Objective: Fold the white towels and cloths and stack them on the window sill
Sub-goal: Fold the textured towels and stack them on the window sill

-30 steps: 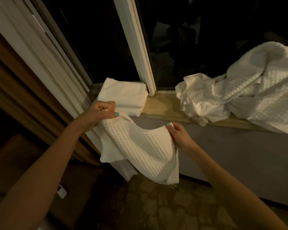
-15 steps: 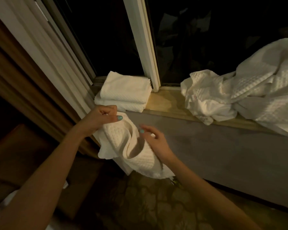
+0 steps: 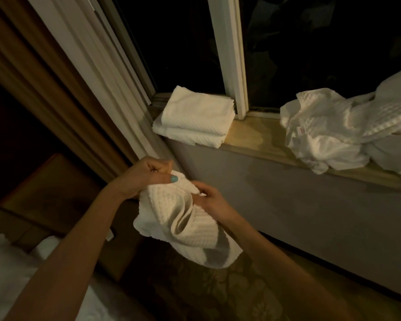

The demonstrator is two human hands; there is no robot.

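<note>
Window sill [image 3: 259, 135]: pale wooden ledge running from 12 o'clock to 3 o'clock below the dark panes, bare in its middle stretch.
Folded stack [image 3: 195, 117]: at 12 o'clock on the sill's left end, white waffle-weave cloths lying flat one on another, close against the window frame.
Unfolded pile [image 3: 329, 135]: at 2 o'clock on the sill, crumpled white cloths, part hanging over the front lip, well apart from the folded stack.

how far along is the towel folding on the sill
Done: a stack of folded towels sits at the left end of the window sill. In hand: the left hand and right hand pinch a waffle cloth close together, mid-fold. Left: the crumpled white pile on the sill's right is unfolded.
</note>
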